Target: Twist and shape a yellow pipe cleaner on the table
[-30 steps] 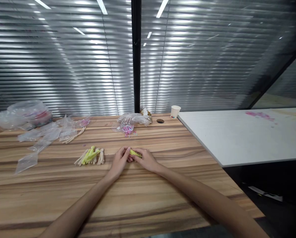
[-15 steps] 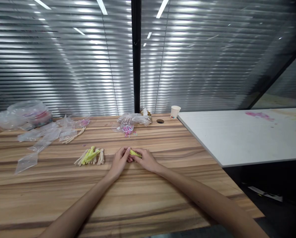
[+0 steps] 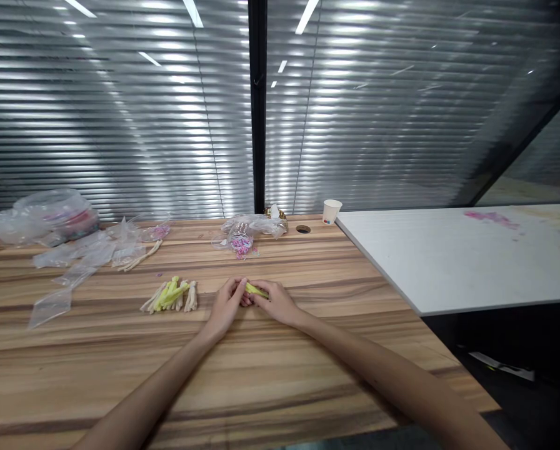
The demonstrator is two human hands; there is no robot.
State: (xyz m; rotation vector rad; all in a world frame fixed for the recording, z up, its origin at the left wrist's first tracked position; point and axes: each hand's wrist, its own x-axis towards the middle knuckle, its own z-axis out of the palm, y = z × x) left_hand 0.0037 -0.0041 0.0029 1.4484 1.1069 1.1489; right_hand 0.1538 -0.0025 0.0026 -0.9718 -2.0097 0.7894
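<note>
We see a wide wooden table [image 3: 261,375] under our two bare arms, with a white table [image 3: 449,256] butting against it to the right of our hands and closed window blinds [image 3: 120,125] beyond them.

Far to the left of the grip, at the table's back edge, lies a heap of clear plastic bags [image 3: 59,225]. Beyond the grip, toward the blinds, sits another clear bag of small pink pieces [image 3: 242,240]. Further back and to the right stands a small paper cup [image 3: 331,211].

Just left of the grip lies a small pile of yellow-green and cream fuzzy stems [image 3: 172,295], flat on the wood and not touched by either hand.

Our left hand [image 3: 226,306] and right hand [image 3: 276,301] meet at the middle of the table, fingertips together. Between them both hands pinch a short yellow-green stem [image 3: 255,289]. It is held low over the wood, sloping slightly, its right end resting over the right hand's fingers. Both hands are closed on it; we cannot tell whether it touches the table.
</note>
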